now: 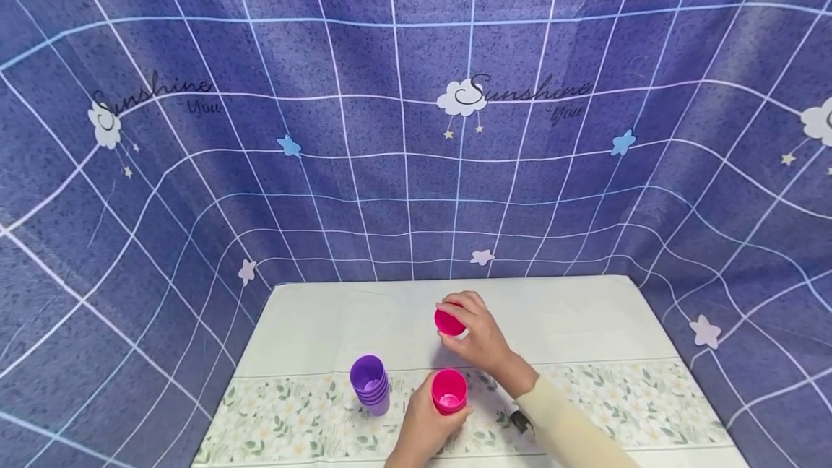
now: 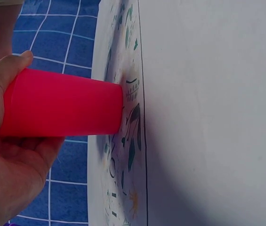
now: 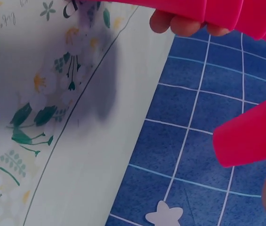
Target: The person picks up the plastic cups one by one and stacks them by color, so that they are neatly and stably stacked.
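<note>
A stack of pink cups (image 1: 449, 387) is gripped by my left hand (image 1: 424, 421), its thumb and fingers curled round the sides. Above and beyond that stack, my right hand (image 1: 482, 336) holds a single pink cup (image 1: 448, 321) between thumb and fingers. In the right wrist view this cup (image 3: 250, 133) hangs apart from the stack (image 3: 217, 12), whose overlapping rims show along the top. In the left wrist view the lowest cup (image 2: 71, 103) points its base at the tabletop, close over the printed cloth. Left of my left hand stands a stack of purple cups (image 1: 369, 383).
A white table (image 1: 325, 316) carries a floral-printed band (image 1: 279, 410) across its front part. Blue gridded curtains (image 1: 429, 186) with stars and clouds close off the back and both sides. A small black object (image 1: 520, 421) shows beside my right wrist.
</note>
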Demonstrator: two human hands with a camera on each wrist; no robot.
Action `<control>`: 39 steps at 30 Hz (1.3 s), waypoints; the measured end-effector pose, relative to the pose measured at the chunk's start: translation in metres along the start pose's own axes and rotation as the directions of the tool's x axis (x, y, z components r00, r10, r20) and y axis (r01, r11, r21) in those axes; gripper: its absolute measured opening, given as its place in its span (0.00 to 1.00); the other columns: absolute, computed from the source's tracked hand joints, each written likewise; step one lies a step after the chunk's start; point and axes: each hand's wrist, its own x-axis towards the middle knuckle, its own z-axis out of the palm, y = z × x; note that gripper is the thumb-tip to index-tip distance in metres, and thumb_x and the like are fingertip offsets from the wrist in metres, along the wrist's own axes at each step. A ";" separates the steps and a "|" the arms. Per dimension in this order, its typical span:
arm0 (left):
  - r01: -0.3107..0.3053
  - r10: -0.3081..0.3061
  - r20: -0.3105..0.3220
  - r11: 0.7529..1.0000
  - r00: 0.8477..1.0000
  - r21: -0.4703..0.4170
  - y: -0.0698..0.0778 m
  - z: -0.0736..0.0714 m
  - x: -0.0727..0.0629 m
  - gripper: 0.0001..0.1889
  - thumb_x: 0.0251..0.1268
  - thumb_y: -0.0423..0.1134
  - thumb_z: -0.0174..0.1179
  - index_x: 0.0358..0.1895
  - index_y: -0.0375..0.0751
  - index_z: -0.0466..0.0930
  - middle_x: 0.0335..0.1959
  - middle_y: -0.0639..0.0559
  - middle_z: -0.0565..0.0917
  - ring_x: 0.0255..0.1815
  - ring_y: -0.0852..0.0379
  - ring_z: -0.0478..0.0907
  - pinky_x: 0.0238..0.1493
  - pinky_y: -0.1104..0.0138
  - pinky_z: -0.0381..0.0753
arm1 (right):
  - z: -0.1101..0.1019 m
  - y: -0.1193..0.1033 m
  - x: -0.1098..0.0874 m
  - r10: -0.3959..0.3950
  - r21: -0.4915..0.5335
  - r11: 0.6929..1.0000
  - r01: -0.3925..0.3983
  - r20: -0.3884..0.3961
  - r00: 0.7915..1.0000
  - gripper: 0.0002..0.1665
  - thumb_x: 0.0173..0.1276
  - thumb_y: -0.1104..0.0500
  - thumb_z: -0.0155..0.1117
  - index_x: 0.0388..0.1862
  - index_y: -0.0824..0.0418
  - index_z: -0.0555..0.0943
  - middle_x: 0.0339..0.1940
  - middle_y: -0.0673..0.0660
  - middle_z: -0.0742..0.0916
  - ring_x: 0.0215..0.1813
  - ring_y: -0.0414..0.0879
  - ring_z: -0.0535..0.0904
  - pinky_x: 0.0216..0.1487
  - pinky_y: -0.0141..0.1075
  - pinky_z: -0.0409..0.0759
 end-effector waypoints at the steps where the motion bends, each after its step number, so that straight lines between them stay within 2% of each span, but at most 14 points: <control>1: -0.002 0.002 -0.001 1.000 1.000 0.001 0.000 0.000 0.000 0.33 0.52 0.48 0.82 0.63 0.52 0.78 0.52 0.57 0.90 0.54 0.61 0.87 0.60 0.61 0.88 | -0.001 -0.001 0.000 0.002 0.004 1.000 -0.002 -0.005 1.000 0.33 0.46 0.62 0.85 0.56 0.61 0.88 0.55 0.57 0.88 0.58 0.53 0.80 0.57 0.42 0.85; 11: -0.011 0.011 0.003 1.000 1.000 -0.013 -0.002 0.001 0.001 0.33 0.52 0.50 0.82 0.60 0.52 0.78 0.49 0.58 0.90 0.51 0.64 0.87 0.56 0.65 0.88 | -0.005 -0.015 -0.012 -0.031 0.020 0.999 0.031 -0.008 0.999 0.35 0.46 0.59 0.84 0.58 0.59 0.87 0.55 0.57 0.87 0.57 0.49 0.80 0.51 0.36 0.87; 20: 0.000 0.000 -0.003 1.000 1.000 -0.003 -0.002 0.002 0.001 0.32 0.51 0.50 0.82 0.59 0.52 0.79 0.46 0.60 0.89 0.46 0.68 0.85 0.53 0.66 0.88 | -0.012 -0.031 -0.012 -0.084 0.101 0.991 0.093 -0.086 0.993 0.28 0.59 0.53 0.76 0.57 0.64 0.86 0.54 0.60 0.87 0.54 0.50 0.81 0.51 0.35 0.86; 22: 0.001 -0.001 -0.002 1.000 1.000 -0.003 -0.002 0.002 0.001 0.32 0.51 0.50 0.82 0.59 0.52 0.79 0.46 0.60 0.90 0.46 0.68 0.85 0.53 0.66 0.88 | -0.014 -0.036 -0.011 -0.087 0.124 0.987 0.099 -0.100 0.991 0.29 0.57 0.55 0.77 0.57 0.65 0.86 0.54 0.61 0.87 0.54 0.51 0.81 0.51 0.34 0.86; 30: 0.007 -0.007 -0.005 1.000 1.000 0.007 -0.003 0.003 -0.001 0.33 0.51 0.50 0.82 0.61 0.49 0.78 0.47 0.57 0.90 0.48 0.65 0.86 0.54 0.64 0.89 | -0.023 -0.053 -0.007 -0.063 0.184 0.979 0.087 -0.131 0.989 0.39 0.39 0.64 0.86 0.57 0.61 0.87 0.51 0.61 0.86 0.51 0.51 0.80 0.48 0.31 0.85; 34: -0.023 0.024 -0.021 0.999 0.999 0.042 -0.004 0.004 -0.002 0.34 0.51 0.49 0.82 0.61 0.49 0.78 0.48 0.56 0.90 0.49 0.64 0.86 0.56 0.62 0.89 | -0.026 -0.059 -0.007 -0.060 0.215 0.972 0.090 -0.141 0.988 0.39 0.38 0.65 0.86 0.56 0.62 0.87 0.50 0.62 0.85 0.51 0.51 0.79 0.49 0.31 0.83; 39: -0.085 0.086 -0.028 0.996 0.996 0.041 -0.004 0.005 0.000 0.35 0.54 0.46 0.81 0.65 0.47 0.76 0.53 0.52 0.90 0.53 0.59 0.87 0.59 0.60 0.89 | -0.028 -0.066 -0.009 -0.040 0.265 0.962 0.072 -0.124 0.991 0.39 0.39 0.65 0.86 0.56 0.62 0.87 0.50 0.62 0.84 0.53 0.51 0.78 0.46 0.31 0.87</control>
